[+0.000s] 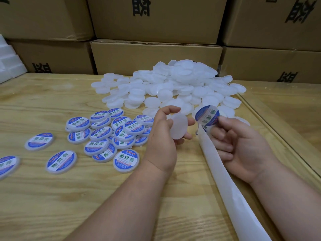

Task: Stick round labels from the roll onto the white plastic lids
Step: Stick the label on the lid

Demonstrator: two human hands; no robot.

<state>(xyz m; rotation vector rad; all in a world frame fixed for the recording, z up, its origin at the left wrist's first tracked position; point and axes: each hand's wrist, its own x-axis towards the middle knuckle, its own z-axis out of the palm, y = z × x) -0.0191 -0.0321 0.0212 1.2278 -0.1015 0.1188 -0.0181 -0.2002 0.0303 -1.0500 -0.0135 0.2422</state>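
Observation:
My left hand (pixel 163 134) holds a bare white plastic lid (pixel 178 126) upright between thumb and fingers, above the table. My right hand (pixel 241 146) pinches a round blue-and-white label (pixel 207 115) at its edge, just right of the lid and apart from it. The white backing strip (pixel 220 167) of the label roll runs from under my right fingers down toward the bottom edge of the view. A big heap of bare white lids (pixel 173 86) lies behind my hands. Several labelled lids (pixel 111 134) lie scattered at the left.
The wooden table (pixel 52 197) carries everything; a glass-covered section (pixel 286 110) borders it on the right. Stacked cardboard boxes (pixel 156 54) wall off the back. White foam blocks (pixel 8 63) sit at the far left edge.

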